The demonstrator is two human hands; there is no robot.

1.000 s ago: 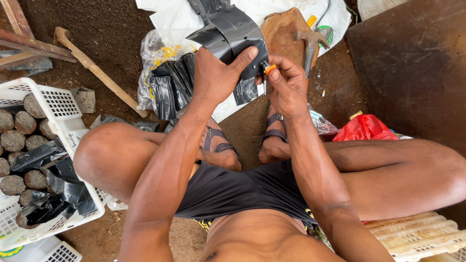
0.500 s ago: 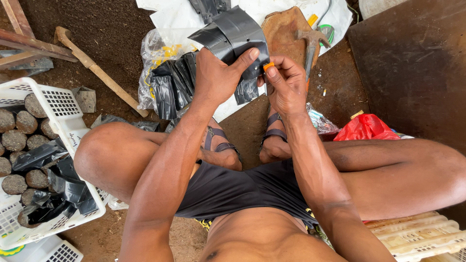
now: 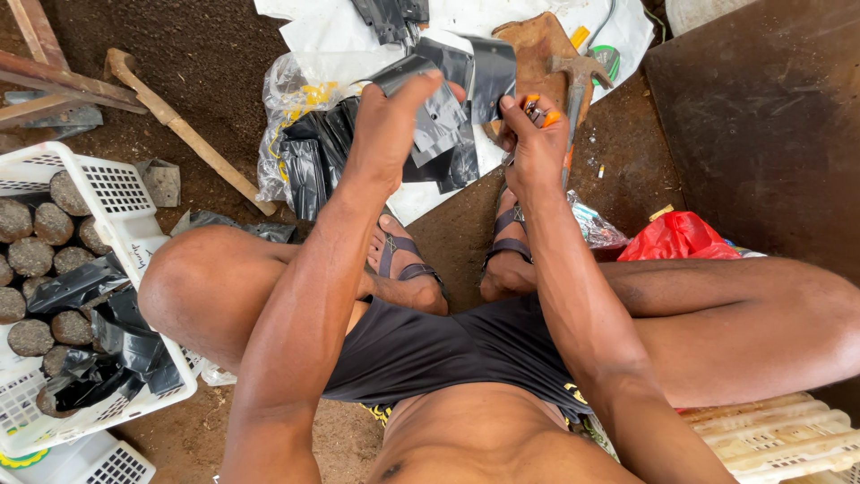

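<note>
We look down at a person seated low over a dirt floor, knees spread and sandalled feet together below the hands. The left hand (image 3: 387, 125) is raised in front of the body with its fingers curled around a black plastic bag (image 3: 441, 121), pinching the sheet between thumb and fingertips so that it hangs crumpled and partly unfolded between the two hands. The right hand (image 3: 536, 143) is closed around a small orange-handled cutter (image 3: 536, 111), held near the top of the fist just beside the right edge of the bag; we cannot tell whether the tool touches the plastic.

Beyond the hands, a pile of more black bags (image 3: 313, 157) lies on the ground beside a clear plastic bag (image 3: 285, 94), partly on a white sheet (image 3: 466, 18). A hammer (image 3: 578, 76) rests with its head on a wooden board (image 3: 535, 40) just past the right hand, its handle running down behind that hand. A red plastic bag (image 3: 676, 237) sits near the right knee.

To the left, a white plastic crate (image 3: 116, 193) holds round soil-filled pots (image 3: 34, 255) and loose black plastic. A wooden-handled tool (image 3: 184, 130) lies on the dirt between the crate and the bag pile. A slatted wooden seat (image 3: 770, 439) shows under the right thigh.
</note>
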